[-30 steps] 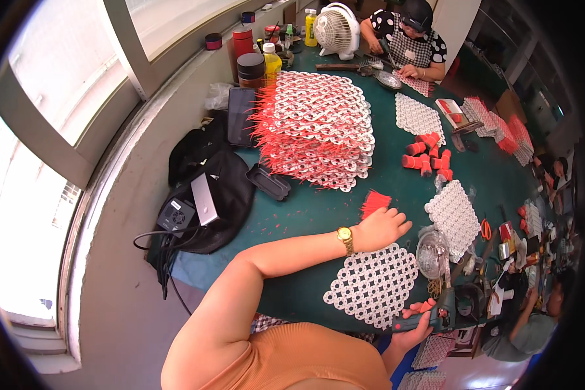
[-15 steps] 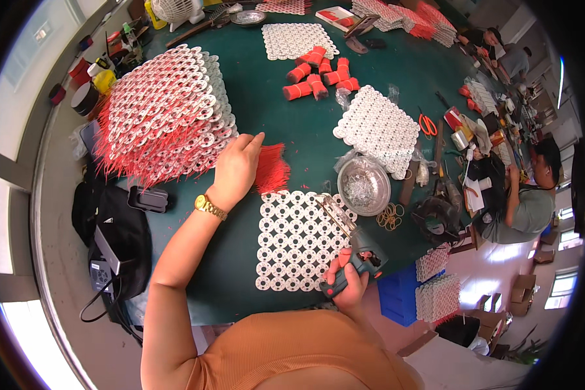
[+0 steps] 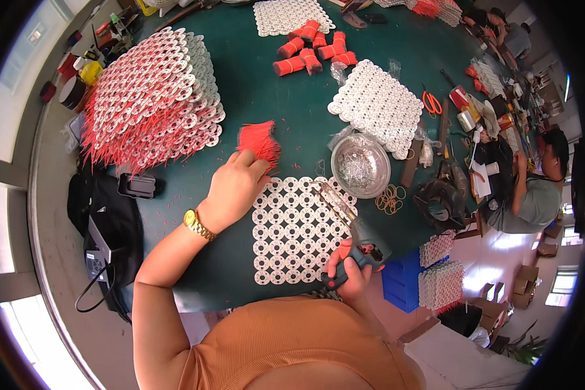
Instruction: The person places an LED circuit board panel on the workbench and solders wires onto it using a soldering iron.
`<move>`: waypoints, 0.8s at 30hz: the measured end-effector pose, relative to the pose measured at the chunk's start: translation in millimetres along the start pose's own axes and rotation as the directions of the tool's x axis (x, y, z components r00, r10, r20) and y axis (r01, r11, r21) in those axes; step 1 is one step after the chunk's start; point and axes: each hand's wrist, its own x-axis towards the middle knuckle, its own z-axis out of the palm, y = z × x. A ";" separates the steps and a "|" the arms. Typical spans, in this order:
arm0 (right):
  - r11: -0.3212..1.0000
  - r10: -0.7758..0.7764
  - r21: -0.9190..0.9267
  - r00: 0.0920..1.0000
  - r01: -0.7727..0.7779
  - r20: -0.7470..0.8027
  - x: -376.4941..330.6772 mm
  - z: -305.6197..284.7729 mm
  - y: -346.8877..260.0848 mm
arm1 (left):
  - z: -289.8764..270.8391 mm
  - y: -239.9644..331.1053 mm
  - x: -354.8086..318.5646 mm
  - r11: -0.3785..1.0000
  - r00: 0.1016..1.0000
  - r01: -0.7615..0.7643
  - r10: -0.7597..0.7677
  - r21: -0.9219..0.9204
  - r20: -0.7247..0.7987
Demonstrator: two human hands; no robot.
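well — thin red wires (image 3: 259, 138), bunched

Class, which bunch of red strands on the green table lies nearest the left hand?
The loose, spread-out bunch right by the left hand; the others are compact rolls clustered farther across the green table.

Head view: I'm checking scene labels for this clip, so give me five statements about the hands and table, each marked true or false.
1. The right hand holds a green handheld tool. True.
2. A round dish stands left of the white disc panel. False: the round dish is at the panel's upper right.
3. The left hand is at the loose red strands. True.
4. Blue-handled scissors lie on the table. False: the orange-handled scissors do.
5. A gold watch is on the left wrist. True.
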 end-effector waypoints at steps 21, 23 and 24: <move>0.994 0.052 0.079 0.975 -0.071 0.215 -4.1 -25.0 -8.8 | 26.4 -16.5 -0.9 0.964 0.982 0.177 -0.159 -0.198 0.101; 0.992 0.077 0.081 0.976 -0.096 0.202 -5.6 -26.8 -8.3 | 25.2 -15.7 -1.6 0.967 0.983 0.173 -0.158 -0.187 0.095; 0.992 0.066 0.090 0.973 -0.088 0.221 -5.3 -28.8 -5.6 | 24.2 -15.6 -1.9 0.971 0.984 0.166 -0.151 -0.171 0.093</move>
